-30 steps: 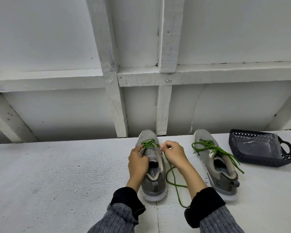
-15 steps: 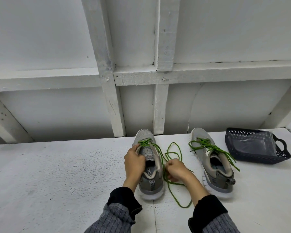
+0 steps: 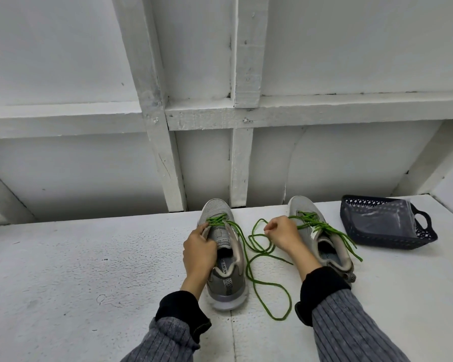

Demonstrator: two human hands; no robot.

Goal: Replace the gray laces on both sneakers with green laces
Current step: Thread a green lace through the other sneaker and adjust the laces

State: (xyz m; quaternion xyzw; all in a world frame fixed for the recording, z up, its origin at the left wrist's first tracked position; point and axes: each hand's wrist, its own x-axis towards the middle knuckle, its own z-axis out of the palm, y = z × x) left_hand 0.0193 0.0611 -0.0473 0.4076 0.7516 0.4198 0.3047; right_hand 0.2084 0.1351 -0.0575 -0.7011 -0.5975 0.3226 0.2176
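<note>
Now left hand (image 3: 199, 253) grips left sneaker (image 3: 226, 259) collar; right hand (image 3: 281, 235) pinches green lace (image 3: 256, 259).

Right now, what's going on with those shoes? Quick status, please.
Left hand gripping left sneaker at its eyelets. Right hand pinching loose green lace. Right sneaker already green-laced, untied. Dark basket off to the side, nothing in the way.
</note>
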